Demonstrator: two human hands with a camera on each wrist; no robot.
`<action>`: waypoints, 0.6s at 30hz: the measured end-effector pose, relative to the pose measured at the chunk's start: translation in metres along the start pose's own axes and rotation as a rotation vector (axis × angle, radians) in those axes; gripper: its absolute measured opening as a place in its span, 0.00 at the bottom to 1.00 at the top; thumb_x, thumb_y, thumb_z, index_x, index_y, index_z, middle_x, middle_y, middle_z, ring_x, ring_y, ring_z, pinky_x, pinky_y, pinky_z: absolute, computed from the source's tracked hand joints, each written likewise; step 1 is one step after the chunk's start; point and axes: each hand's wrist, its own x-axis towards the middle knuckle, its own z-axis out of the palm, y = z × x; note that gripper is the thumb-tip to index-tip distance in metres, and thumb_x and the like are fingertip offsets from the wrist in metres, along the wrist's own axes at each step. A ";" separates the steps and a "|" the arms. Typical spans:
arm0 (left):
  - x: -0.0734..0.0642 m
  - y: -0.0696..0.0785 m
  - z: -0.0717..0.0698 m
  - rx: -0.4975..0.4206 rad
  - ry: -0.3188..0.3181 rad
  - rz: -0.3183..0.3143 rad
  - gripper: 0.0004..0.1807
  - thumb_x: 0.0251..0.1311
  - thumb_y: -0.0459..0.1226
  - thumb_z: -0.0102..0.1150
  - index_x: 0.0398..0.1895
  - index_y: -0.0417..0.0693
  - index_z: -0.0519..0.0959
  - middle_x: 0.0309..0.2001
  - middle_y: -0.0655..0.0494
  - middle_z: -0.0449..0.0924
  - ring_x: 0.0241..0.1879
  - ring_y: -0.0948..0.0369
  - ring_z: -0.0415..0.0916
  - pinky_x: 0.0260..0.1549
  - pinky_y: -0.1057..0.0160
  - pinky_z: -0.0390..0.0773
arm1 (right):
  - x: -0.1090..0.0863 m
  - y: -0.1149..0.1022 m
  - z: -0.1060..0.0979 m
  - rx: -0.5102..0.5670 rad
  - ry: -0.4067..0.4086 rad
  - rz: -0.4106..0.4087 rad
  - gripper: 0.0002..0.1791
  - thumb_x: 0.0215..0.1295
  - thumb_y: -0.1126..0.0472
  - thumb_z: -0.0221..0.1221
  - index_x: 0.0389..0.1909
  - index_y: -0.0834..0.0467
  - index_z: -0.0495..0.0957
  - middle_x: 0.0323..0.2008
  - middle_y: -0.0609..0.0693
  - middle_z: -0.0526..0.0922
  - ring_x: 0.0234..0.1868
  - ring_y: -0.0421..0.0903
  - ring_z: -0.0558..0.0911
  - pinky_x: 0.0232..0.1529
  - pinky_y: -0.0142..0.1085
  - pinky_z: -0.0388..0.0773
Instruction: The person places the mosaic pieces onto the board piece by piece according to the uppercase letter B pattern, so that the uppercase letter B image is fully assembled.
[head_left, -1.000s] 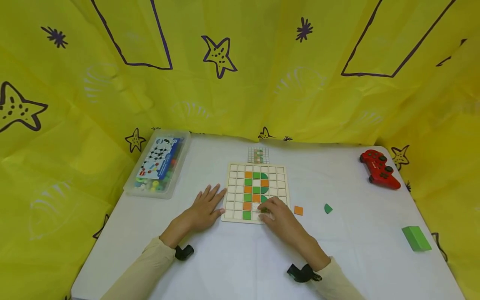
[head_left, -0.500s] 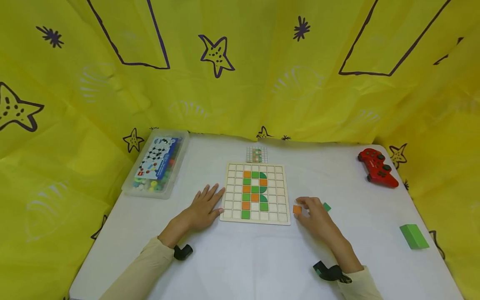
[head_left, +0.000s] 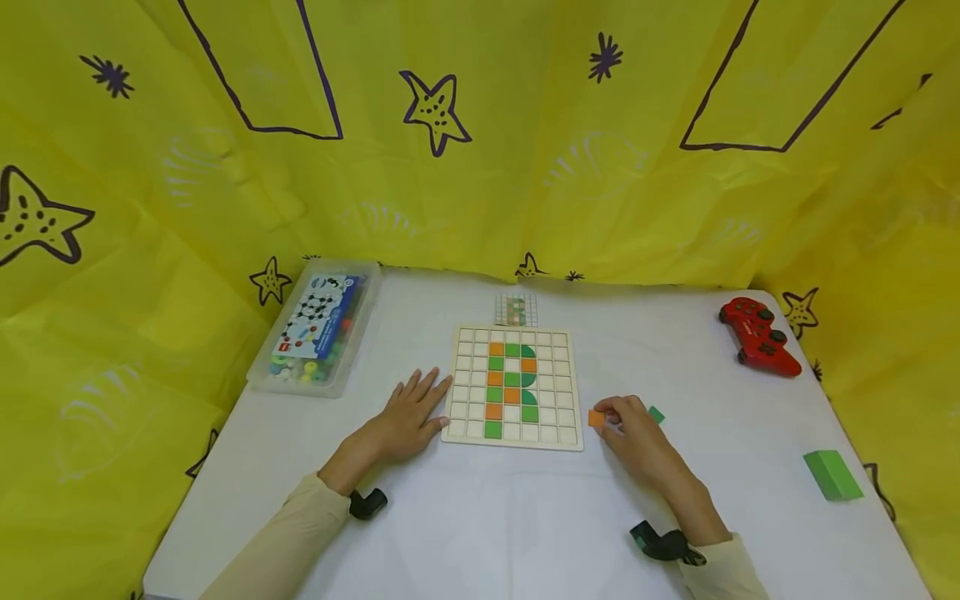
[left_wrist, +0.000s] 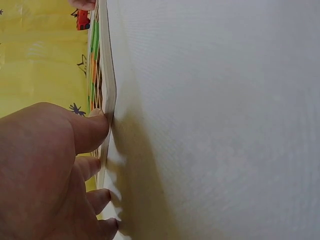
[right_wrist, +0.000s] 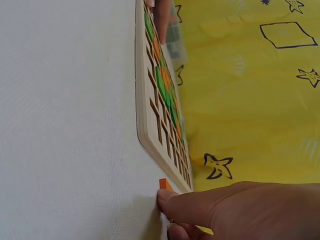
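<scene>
A wooden grid board (head_left: 558, 400) lies mid-table, with orange and green tiles set in several of its cells. My left hand (head_left: 408, 421) rests flat with fingers spread, thumb and forefinger touching the board's left edge; the left wrist view shows the thumb (left_wrist: 92, 132) against that edge. Right of the board, my right hand (head_left: 637, 437) pinches an orange square tile (head_left: 596, 418) between thumb and fingers. In the right wrist view the orange tile (right_wrist: 165, 184) shows beyond the thumb, near the board's corner. A green tile (head_left: 656, 414) lies behind the right hand, partly hidden by it.
A small printed pattern card (head_left: 516, 309) lies behind the board. At the left stands a clear plastic box (head_left: 315, 325) of colourful pieces. A red game controller (head_left: 759, 337) and a green block (head_left: 832, 476) are at the right. Yellow curtain closes off the back and sides.
The right hand has left a green square in the board's lower cells and moved right to the orange tile, which it now pinches. The left hand stays in place.
</scene>
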 end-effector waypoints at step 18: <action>0.000 0.000 0.000 0.003 -0.002 -0.012 0.38 0.83 0.50 0.45 0.88 0.50 0.46 0.87 0.44 0.38 0.85 0.39 0.31 0.80 0.33 0.39 | 0.017 -0.024 0.005 -0.016 0.079 -0.119 0.14 0.76 0.66 0.62 0.58 0.64 0.81 0.53 0.58 0.78 0.49 0.50 0.80 0.48 0.43 0.79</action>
